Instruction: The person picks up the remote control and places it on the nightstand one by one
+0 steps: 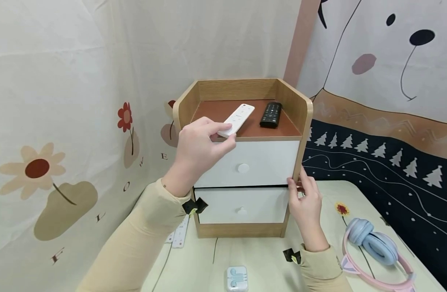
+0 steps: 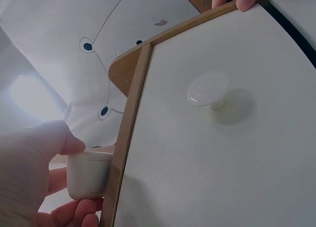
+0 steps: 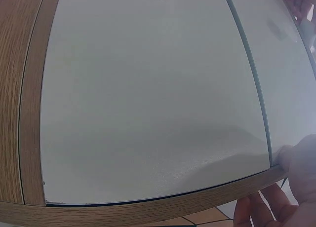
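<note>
My left hand (image 1: pixel 205 142) pinches a white remote control (image 1: pixel 239 117) by its near end, thumb below and fingers above, over the front edge of the cabinet's top tray. In the left wrist view the end of that remote (image 2: pixel 89 175) shows between thumb and fingers. A black remote control (image 1: pixel 271 114) lies at the right on the brown tray floor. The wooden cabinet (image 1: pixel 241 230) has two white drawers with round knobs, both pushed in. Around its right front edge my right hand (image 1: pixel 306 202) holds on, thumb at the front and fingers along the side.
Blue and pink headphones (image 1: pixel 380 247) lie on the table at the right. White earphones in a clear case (image 1: pixel 237 278) sit in front of the cabinet. A white power strip (image 1: pixel 180 233) with a cord is at its left foot. Printed cloth hangs behind.
</note>
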Demonstrator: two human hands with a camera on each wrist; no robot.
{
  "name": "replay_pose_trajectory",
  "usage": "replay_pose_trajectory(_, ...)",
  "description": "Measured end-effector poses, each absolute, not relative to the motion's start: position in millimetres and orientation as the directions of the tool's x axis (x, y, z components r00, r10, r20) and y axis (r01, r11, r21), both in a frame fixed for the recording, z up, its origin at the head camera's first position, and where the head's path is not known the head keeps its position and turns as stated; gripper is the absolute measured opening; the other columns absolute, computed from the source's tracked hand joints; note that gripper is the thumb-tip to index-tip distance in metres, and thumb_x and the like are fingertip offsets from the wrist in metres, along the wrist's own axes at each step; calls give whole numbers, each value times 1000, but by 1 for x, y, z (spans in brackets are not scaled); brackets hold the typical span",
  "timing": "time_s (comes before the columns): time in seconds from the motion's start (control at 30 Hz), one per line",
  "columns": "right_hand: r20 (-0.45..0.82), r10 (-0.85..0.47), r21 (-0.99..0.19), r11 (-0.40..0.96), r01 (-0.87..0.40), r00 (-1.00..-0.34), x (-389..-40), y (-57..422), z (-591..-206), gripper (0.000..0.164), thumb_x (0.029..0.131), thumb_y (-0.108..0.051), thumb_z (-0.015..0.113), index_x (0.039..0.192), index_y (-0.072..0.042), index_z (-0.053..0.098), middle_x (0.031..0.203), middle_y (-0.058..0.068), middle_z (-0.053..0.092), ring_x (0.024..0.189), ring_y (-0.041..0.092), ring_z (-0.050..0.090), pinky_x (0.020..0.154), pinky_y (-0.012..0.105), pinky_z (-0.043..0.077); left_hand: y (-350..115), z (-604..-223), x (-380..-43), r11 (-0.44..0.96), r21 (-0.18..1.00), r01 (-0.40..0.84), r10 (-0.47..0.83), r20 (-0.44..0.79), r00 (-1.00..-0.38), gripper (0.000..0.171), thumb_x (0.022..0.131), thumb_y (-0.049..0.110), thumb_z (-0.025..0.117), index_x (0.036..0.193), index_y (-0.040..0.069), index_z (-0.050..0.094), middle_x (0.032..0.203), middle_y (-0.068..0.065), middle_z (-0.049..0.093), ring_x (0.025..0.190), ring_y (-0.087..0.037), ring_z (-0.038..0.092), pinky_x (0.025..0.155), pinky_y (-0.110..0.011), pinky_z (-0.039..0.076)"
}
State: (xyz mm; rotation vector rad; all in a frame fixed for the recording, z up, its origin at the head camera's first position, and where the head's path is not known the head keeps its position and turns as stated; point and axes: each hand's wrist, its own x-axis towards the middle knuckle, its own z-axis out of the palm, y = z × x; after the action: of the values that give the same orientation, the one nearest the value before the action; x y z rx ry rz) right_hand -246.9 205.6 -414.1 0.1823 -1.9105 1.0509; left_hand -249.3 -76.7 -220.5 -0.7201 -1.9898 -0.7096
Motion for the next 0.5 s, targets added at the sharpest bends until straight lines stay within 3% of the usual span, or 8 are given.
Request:
replay_pose_trajectory(0.2,785,278,-585,625,-517,-553,-248,207,-414,57,105,-6,72,160,-7,57,109,25,67,96,38,72,86,-5,42,-59,-214,-257,693,247,677,240,806,-541,27,89,29,77,108,16,90,83,-3,76,71,-17,63,60,-34,44)
replay_pose_trajectory(0.5,787,275,-582,629,-516,-552,-249,207,-414,57,105,-6,72,160,-6,57,107,25,67,96,38,72,85,-5,42,-47,-210,-265,740,306,600,223,729,-647,29,91,30,74,112,20,89,87,-1,78,74,-18,65,66,-38,50)
